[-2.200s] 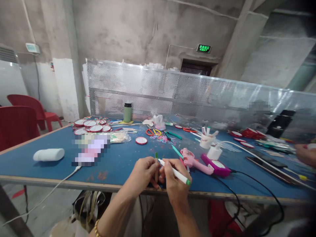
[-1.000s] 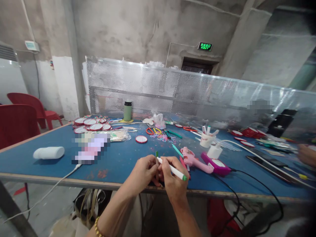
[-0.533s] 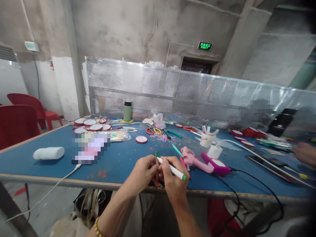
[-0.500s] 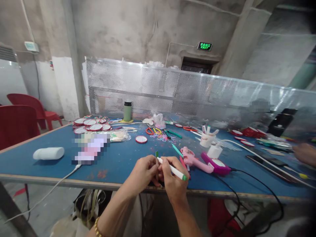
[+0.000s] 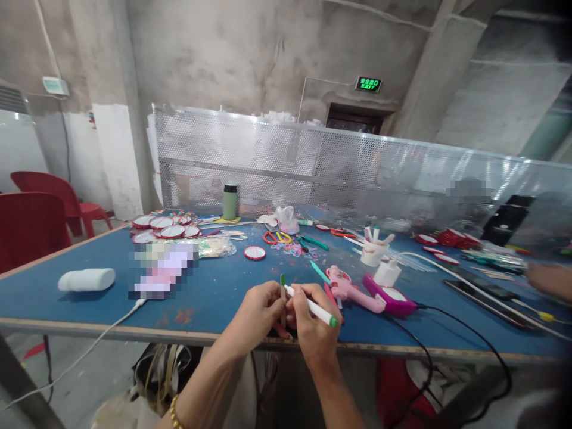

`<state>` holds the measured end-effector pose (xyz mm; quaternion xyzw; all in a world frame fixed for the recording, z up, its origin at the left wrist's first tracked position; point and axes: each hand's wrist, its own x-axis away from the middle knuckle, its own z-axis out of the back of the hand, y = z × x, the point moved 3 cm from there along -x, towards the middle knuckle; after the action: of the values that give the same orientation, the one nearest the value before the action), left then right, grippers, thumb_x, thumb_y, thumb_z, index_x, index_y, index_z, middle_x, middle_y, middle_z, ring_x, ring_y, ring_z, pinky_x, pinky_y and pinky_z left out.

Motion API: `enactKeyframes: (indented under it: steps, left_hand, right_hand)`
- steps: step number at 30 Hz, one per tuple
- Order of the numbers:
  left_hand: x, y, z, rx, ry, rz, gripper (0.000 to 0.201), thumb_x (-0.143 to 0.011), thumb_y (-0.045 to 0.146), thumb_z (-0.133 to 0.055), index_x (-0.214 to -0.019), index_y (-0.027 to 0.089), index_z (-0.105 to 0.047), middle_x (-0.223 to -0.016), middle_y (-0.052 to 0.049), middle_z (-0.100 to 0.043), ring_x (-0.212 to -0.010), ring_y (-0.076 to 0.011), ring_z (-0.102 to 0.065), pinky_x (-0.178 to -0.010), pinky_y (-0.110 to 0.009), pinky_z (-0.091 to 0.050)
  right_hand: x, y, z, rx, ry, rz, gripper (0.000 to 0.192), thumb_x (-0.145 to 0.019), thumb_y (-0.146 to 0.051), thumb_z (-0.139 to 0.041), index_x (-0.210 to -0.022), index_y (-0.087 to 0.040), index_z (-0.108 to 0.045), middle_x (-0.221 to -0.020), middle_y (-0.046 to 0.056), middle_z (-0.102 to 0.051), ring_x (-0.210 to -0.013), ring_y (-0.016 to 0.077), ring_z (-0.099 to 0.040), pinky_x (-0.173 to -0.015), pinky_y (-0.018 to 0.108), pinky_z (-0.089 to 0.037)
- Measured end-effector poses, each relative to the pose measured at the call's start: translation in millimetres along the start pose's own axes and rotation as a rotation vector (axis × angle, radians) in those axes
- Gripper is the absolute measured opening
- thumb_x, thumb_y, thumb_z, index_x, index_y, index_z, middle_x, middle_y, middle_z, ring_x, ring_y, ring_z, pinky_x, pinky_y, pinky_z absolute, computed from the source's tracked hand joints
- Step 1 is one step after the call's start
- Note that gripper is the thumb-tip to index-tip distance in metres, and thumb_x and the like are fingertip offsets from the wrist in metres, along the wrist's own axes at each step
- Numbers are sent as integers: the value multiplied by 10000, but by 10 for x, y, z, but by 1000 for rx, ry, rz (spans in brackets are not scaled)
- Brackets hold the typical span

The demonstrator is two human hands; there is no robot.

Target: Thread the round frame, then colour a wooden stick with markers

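Note:
My left hand [image 5: 259, 314] pinches a thin wooden stick [image 5: 283, 296] with a green tip, held upright at the near edge of the blue table [image 5: 102, 304]. My right hand [image 5: 315, 331] grips a white marker [image 5: 311, 305] with a green end, its tip pressed against the stick. Both hands touch each other just above the table's front edge. A pink glue gun [image 5: 353, 290] lies on the table right behind my right hand.
A white cylinder [image 5: 86, 279], red-rimmed round discs [image 5: 161, 226], a green flask [image 5: 230, 202], scissors [image 5: 277, 238], a cup of markers [image 5: 373, 249], a white charger [image 5: 386, 273] and black cables [image 5: 465, 333] lie on the table. Red chairs [image 5: 33, 220] stand left. Another person's hand [image 5: 549, 279] rests far right.
My hands stay together on the stick and marker with only slight shifts. The other person's hand at the far right has moved a little.

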<state>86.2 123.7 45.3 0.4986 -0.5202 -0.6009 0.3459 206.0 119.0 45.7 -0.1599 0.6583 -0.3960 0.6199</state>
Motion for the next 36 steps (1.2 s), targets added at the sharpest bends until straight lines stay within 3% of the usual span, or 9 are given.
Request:
enactKeyframes:
  steps: [24, 31, 36]
  left_hand:
    - [12, 9, 3, -21, 4, 29, 234, -847, 368, -575, -727, 184, -494, -611, 23, -605, -477, -126, -627, -471, -237, -544]
    - [-2, -8, 9, -14, -5, 14, 194, -842, 319, -574, -723, 186, -499, -600, 28, -593, -484, -131, -622, -478, -250, -553]
    - [1, 0, 6, -21, 4, 11, 174, -834, 305, -578, -733, 181, -509, -593, 28, -590, -478, -127, -616, -471, -243, -549]
  right_hand:
    - [17, 16, 13, -51, 58, -23, 263, -907, -360, -585, -719, -179, -610, -548, -38, -577, -396, 95, -529, -392, 191, -449]
    - [-4, 0, 2, -34, 14, -17, 261, -917, -355, -569, -729, -178, -610, -550, -32, -586, -390, 102, -537, -392, 199, -452]
    - [12, -13, 19, -19, 53, -12, 262, -914, -352, -568, -723, -178, -615, -561, -30, -587, -402, 102, -540, -395, 197, -461]
